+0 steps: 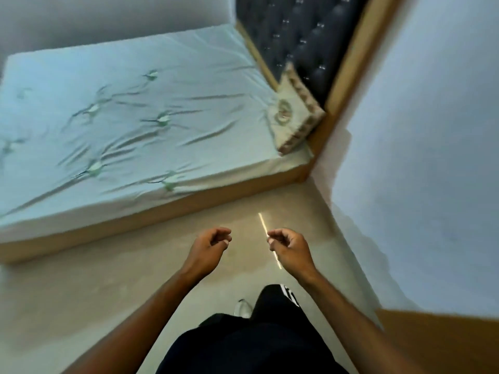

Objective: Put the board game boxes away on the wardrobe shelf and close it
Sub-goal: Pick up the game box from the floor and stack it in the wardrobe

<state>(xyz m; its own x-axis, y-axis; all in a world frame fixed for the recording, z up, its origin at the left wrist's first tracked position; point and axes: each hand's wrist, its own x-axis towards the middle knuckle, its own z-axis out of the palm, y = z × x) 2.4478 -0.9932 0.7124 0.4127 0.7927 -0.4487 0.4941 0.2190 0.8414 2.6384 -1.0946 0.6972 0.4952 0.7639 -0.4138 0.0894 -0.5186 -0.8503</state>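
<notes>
Hands: two; left hand (209,245) and right hand (287,245) loosely curled, holding nothing.
Bed (121,117): one.
Cushion (295,114): one.

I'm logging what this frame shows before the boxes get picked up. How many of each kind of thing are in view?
Hands: 2, left hand and right hand, both empty
Bed: 1
Cushion: 1
Headboard: 1
Board game boxes: 0
Total: 5

two hands showed: left hand (209,248), right hand (289,247). one bed (121,125), one cushion (294,114), one headboard (305,36), one shoe (243,307).
</notes>
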